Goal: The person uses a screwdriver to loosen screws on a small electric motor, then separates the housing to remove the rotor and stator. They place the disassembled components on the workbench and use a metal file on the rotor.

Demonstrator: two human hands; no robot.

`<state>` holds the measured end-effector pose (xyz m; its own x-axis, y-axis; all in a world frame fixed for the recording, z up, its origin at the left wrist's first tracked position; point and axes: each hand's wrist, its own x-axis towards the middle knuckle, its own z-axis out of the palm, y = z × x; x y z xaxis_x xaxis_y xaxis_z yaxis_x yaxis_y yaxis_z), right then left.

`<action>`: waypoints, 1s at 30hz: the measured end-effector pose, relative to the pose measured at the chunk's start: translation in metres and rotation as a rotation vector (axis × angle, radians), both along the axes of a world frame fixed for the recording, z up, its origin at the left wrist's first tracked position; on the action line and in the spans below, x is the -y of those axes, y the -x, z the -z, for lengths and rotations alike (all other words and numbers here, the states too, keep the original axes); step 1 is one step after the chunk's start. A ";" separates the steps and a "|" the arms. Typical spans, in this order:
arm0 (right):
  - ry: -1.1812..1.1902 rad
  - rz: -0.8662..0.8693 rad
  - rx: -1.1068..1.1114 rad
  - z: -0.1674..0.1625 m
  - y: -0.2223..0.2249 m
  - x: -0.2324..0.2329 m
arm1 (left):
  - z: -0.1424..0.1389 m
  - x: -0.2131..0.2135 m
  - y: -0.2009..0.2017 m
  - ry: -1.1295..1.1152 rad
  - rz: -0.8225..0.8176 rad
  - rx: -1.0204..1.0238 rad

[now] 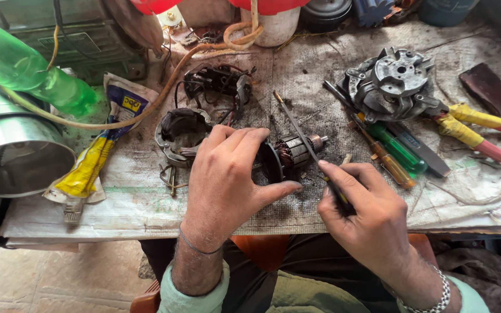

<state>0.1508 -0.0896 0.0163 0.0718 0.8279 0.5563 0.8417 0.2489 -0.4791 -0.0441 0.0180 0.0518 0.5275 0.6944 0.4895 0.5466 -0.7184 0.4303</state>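
workbench, grimy cloth cover, scattered tools

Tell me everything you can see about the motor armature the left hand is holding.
The motor armature lies on its side on the workbench, shaft pointing away to the right. It shows reddish copper windings, a dark laminated steel core, a commutator and a short metal shaft end, all looking grimy. A dark round part at its near end is gripped by the left hand. The thin rod tool in the right hand crosses over it.
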 end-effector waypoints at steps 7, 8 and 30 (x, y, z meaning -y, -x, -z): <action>0.053 -0.019 0.021 0.000 -0.005 0.003 | -0.001 0.000 0.001 0.012 0.007 0.013; 0.016 -0.012 0.032 0.000 -0.004 0.005 | -0.001 0.000 0.001 0.018 0.009 0.016; -0.064 -0.117 0.100 -0.006 -0.003 0.004 | -0.008 0.003 0.002 0.026 0.067 -0.025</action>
<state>0.1539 -0.0937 0.0221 -0.0813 0.7902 0.6074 0.8480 0.3751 -0.3745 -0.0465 0.0146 0.0595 0.5849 0.6696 0.4577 0.5083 -0.7424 0.4364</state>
